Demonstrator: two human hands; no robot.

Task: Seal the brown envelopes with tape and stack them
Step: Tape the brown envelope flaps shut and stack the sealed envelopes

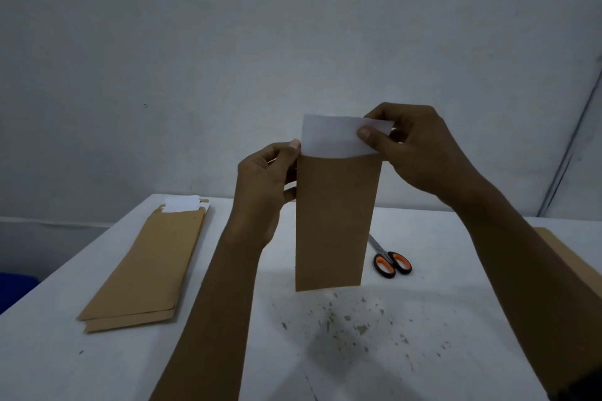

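Note:
A long brown envelope [335, 221] is held upright above the white table [358, 352]. A white sheet [329, 135] sticks out of its top opening. My left hand [264, 185] grips the envelope's upper left edge, thumb tip at the paper's lower left corner. My right hand [413, 150] pinches the white sheet's upper right corner between thumb and fingers. On the table at the left lies a stack of brown envelopes [146, 267] with white paper [180, 204] showing at its far end.
Scissors [389, 259] with orange and black handles lie on the table behind the held envelope, partly hidden by it. Another brown sheet or envelope [573, 257] shows at the right edge behind my right forearm. The table's near middle is speckled with dark marks. A grey wall stands behind.

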